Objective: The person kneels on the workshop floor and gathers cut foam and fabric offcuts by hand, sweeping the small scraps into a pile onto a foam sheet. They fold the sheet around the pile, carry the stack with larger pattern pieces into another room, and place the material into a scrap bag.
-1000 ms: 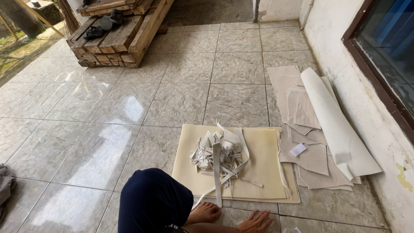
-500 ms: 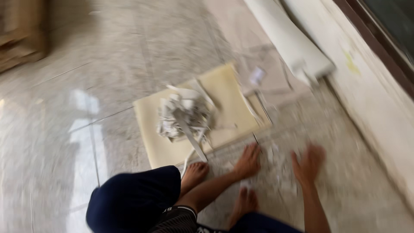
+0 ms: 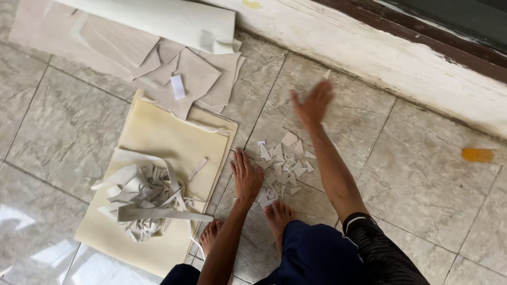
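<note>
I am crouched on a tiled floor. My left hand [image 3: 245,177] lies flat, palm down, on the tile at the left edge of a small pile of pale cut scraps [image 3: 285,163]. My right hand [image 3: 313,103] hovers open over the floor beyond the scraps, fingers spread and slightly blurred, holding nothing. To the left lies a cream sheet [image 3: 169,145] carrying a heap of grey-white strips and offcuts [image 3: 145,198]. My bare feet [image 3: 277,216] rest just behind the scraps.
Beige cut sheets [image 3: 174,68] and a pale roll [image 3: 163,18] lie at the upper left. A white wall base [image 3: 391,53] with a dark frame runs along the top right. An orange mark [image 3: 477,154] sits on a tile at right.
The view has swung down and right toward the wall. My left hand now rests flat beside the scraps, and my right hand has reached farther out over the tile.
</note>
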